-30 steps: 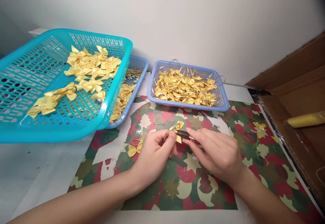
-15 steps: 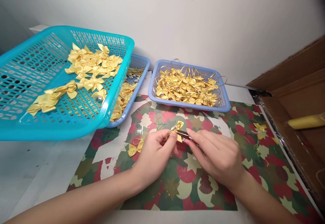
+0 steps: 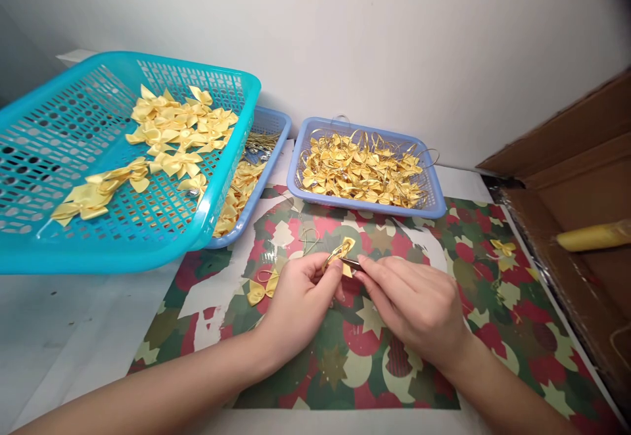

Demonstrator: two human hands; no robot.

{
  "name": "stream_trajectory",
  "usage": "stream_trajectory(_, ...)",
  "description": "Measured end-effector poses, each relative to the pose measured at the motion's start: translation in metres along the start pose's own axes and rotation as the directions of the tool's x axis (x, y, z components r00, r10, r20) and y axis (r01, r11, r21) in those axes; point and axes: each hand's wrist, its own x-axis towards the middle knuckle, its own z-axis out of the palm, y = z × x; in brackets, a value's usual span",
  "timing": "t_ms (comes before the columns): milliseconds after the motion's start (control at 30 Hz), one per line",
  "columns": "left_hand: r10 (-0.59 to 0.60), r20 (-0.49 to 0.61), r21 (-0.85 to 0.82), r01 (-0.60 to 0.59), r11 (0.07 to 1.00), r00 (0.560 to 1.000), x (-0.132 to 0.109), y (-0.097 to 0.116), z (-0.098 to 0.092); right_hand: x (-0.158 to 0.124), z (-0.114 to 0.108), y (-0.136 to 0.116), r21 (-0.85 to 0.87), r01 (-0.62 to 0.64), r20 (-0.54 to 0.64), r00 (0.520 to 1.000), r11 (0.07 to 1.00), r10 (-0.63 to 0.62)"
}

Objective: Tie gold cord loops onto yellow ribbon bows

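Note:
My left hand (image 3: pixel 302 300) pinches a small yellow satin bow (image 3: pixel 342 251) with a gold loop just above the patterned mat (image 3: pixel 355 356). My right hand (image 3: pixel 417 303) is closed on a dark, thin tool (image 3: pixel 353 263) whose tip meets the bow. Both hands sit close together over the middle of the mat. Another yellow bow (image 3: pixel 261 288) lies on the mat just left of my left hand.
A turquoise basket (image 3: pixel 118 244) with several yellow bows rests tilted on a blue tray (image 3: pixel 266 179) at the left. A second blue tray (image 3: pixel 367 206) of gold-looped bows stands behind my hands. A loose bow (image 3: pixel 503 246) lies at the right, beside a cardboard box (image 3: pixel 566 179).
My right hand has slid a little toward the bow, so less of the dark tool shows. The left hand stays nearly still with the bow.

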Motion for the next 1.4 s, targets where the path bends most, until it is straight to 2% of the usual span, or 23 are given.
stream_trajectory(167,-0.012,-0.009,0.038,0.013,0.999,1.000,0.000,-0.001,-0.001,0.002,-0.010,0.009,0.051,0.009,0.012,1.000,0.999,-0.009)
stream_trajectory(333,-0.008,0.002,0.024,0.008,1.000,1.000,-0.001,-0.002,-0.002,0.003,-0.028,0.030,0.118,-0.075,0.140,0.988,0.990,0.058)
stream_trajectory(400,0.023,0.011,0.007,-0.023,1.000,1.000,-0.001,-0.001,-0.003,0.004,-0.032,0.037,0.125,-0.152,0.244,0.963,0.980,0.118)
stream_trajectory(500,0.078,0.024,-0.036,-0.077,0.996,0.997,-0.001,0.000,-0.003,0.006,-0.036,0.042,0.097,-0.269,0.401,0.892,0.958,0.210)
stream_trajectory(567,0.109,0.024,-0.047,-0.107,0.993,0.994,-0.002,0.001,-0.004,0.007,-0.038,0.042,0.111,-0.322,0.441,0.864,0.940,0.244)
stream_trajectory(633,0.143,0.012,-0.019,-0.143,0.990,0.990,-0.003,0.002,-0.005,0.007,-0.039,0.040,0.182,-0.361,0.398,0.878,0.915,0.267)
stream_trajectory(767,0.237,0.023,0.106,-0.238,0.966,0.971,-0.006,0.003,-0.007,0.006,-0.040,0.027,0.418,-0.346,0.142,0.938,0.840,0.316)
stream_trajectory(900,0.331,0.128,0.189,-0.350,0.917,0.935,-0.008,0.003,-0.007,0.004,-0.027,0.005,0.609,-0.299,0.026,0.933,0.735,0.358)
stream_trajectory(1000,0.349,0.213,0.195,-0.389,0.900,0.913,-0.009,0.003,-0.006,0.001,-0.010,-0.006,0.640,-0.199,-0.059,0.950,0.742,0.306)
stream_trajectory(1100,0.276,0.314,0.110,-0.323,0.940,0.908,-0.010,0.005,-0.007,-0.003,0.002,-0.008,0.592,-0.117,-0.136,0.961,0.797,0.242)
stream_trajectory(1200,0.208,0.428,-0.053,-0.206,0.977,0.879,-0.010,0.009,-0.011,-0.005,0.008,-0.006,0.572,-0.047,-0.174,0.969,0.819,0.177)
stream_trajectory(1300,0.149,0.492,-0.200,-0.055,0.978,0.857,-0.007,0.013,-0.013,-0.005,0.012,-0.003,0.607,-0.040,-0.178,0.967,0.794,0.185)
stream_trajectory(1400,0.028,0.484,-0.202,0.081,0.976,0.875,-0.003,0.017,-0.013,-0.005,0.015,-0.002,0.671,-0.089,-0.125,0.965,0.736,0.231)
